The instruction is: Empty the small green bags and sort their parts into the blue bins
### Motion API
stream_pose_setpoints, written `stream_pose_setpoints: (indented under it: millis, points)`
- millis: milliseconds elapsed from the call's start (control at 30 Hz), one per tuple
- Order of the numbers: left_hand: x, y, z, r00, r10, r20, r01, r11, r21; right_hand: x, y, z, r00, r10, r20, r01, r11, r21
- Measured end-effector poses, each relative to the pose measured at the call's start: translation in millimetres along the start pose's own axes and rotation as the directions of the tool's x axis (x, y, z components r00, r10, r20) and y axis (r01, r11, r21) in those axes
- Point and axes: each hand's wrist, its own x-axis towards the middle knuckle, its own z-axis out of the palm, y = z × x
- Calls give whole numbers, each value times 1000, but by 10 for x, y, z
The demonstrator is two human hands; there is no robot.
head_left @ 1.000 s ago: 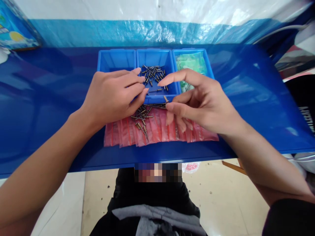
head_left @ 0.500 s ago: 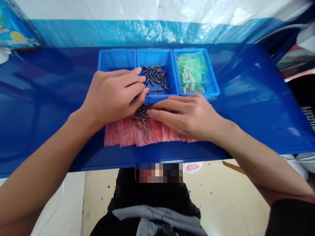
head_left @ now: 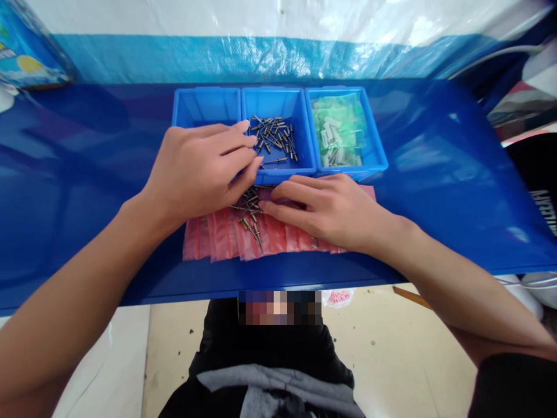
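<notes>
My left hand (head_left: 195,168) lies palm down on the blue table, its fingers close together and bent over a small heap of loose dark rivets (head_left: 250,217). The rivets lie on a row of red plastic bags (head_left: 217,241). From the right, my right hand (head_left: 331,209) rests flat on the same bags, with slightly bent fingertips touching the heap. Neither hand visibly holds anything. Just behind the hands, the middle blue bin (head_left: 300,116) holds more rivets (head_left: 274,136).
The left blue bin (head_left: 204,104) looks bare inside. The right bin (head_left: 372,145) holds green bags (head_left: 339,130) of small white parts. The glossy blue table (head_left: 435,186) ends near me, with floor below. A printed box (head_left: 21,52) stands at the far left.
My right hand came down from in front of the right bin onto the red bags, then curled its fingers in toward the rivet heap. My left hand stayed put.
</notes>
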Motion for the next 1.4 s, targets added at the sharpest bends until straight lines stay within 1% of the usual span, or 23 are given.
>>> stream_pose_setpoints:
  millis: [67, 133, 300, 367, 433, 500, 567, 700, 800, 900, 967, 1000, 1033, 1067, 1100, 1167, 1200, 1233, 1267, 1300, 1333, 1367, 1400]
  points:
    - [2, 8, -2, 1000, 2, -2, -2, 1000, -3, 6, -5, 1, 1000, 21, -15, -21, 1000, -1]
    - [11, 16, -7, 1000, 12, -10, -12, 1000, 0, 12, -7, -2, 1000, 30, -1, -30, 999, 14]
    - [40, 27, -12, 999, 24, -31, -24, 1000, 3, 2, 17, 3, 1000, 10, 28, -11, 999, 31]
    - [43, 28, -17, 999, 27, -38, -28, 1000, -4, -9, 26, 20, 999, 37, 12, -37, 998, 55]
    - [38, 27, -22, 999, 23, -38, -23, 1000, -9, -15, 24, 36, 997, 75, -22, -72, 990, 120]
    - [29, 24, -23, 999, 17, -28, -17, 1000, -9, -11, 7, 41, 994, 100, -36, -90, 974, 209]
    - [16, 18, -21, 1000, 8, -13, -8, 1000, -4, 3, -20, 32, 993, 116, -18, -108, 962, 251]
    - [-12, 4, -14, 1000, -15, 7, 15, 1000, 6, 20, -65, 16, 988, 155, 21, -155, 964, 214]
    - [-28, -1, -14, 998, -37, 57, 36, 999, 13, 13, -76, 49, 982, 190, 2, -185, 951, 248]
    - [-36, -7, -11, 995, -44, 87, 42, 999, 31, 21, -78, 64, 970, 238, -53, -201, 903, 379]
    - [-39, -13, -7, 996, -34, 77, 33, 999, 16, 44, -74, 15, 948, 298, -116, -204, 844, 496]
    - [-39, -16, -5, 997, -31, 74, 30, 1000, 4, 58, -68, -29, 926, 353, -133, -225, 799, 558]
    - [-39, -19, -3, 997, -29, 70, 30, 1000, -5, 72, -59, -80, 899, 420, -126, -256, 735, 629]
    - [-38, -20, -2, 997, -27, 66, 28, 1000, -9, 84, -47, -134, 869, 486, -87, -291, 648, 704]
    - [-38, -20, -2, 998, -22, 58, 22, 1000, -8, 93, -33, -184, 844, 537, -15, -331, 542, 772]
    - [-38, -16, -4, 999, -10, 42, 10, 1000, 2, 102, -9, -253, 805, 578, 133, -381, 331, 863]
    - [-39, -13, -6, 999, -8, 38, 8, 1000, 6, 103, -4, -270, 782, 602, 161, -382, 258, 887]
    - [-40, -9, -8, 999, -9, 42, 9, 1000, 7, 103, -7, -277, 755, 638, 152, -366, 218, 905]
    - [-42, -6, -11, 999, -15, 49, 15, 1000, 9, 102, -17, -279, 723, 681, 116, -342, 206, 917]
    - [-43, -3, -12, 998, -25, 56, 24, 1000, 11, 100, -33, -280, 687, 724, 61, -315, 221, 923]
    - [-44, -2, -13, 997, -34, 62, 34, 999, 10, 97, -54, -282, 655, 756, -7, -297, 266, 917]
    - [-45, -2, -12, 997, -39, 67, 39, 999, 6, 91, -74, -287, 647, 759, -68, -303, 338, 891]
    - [-44, -2, -11, 996, -43, 73, 43, 999, 0, 81, -91, -292, 674, 728, -125, -326, 445, 834]
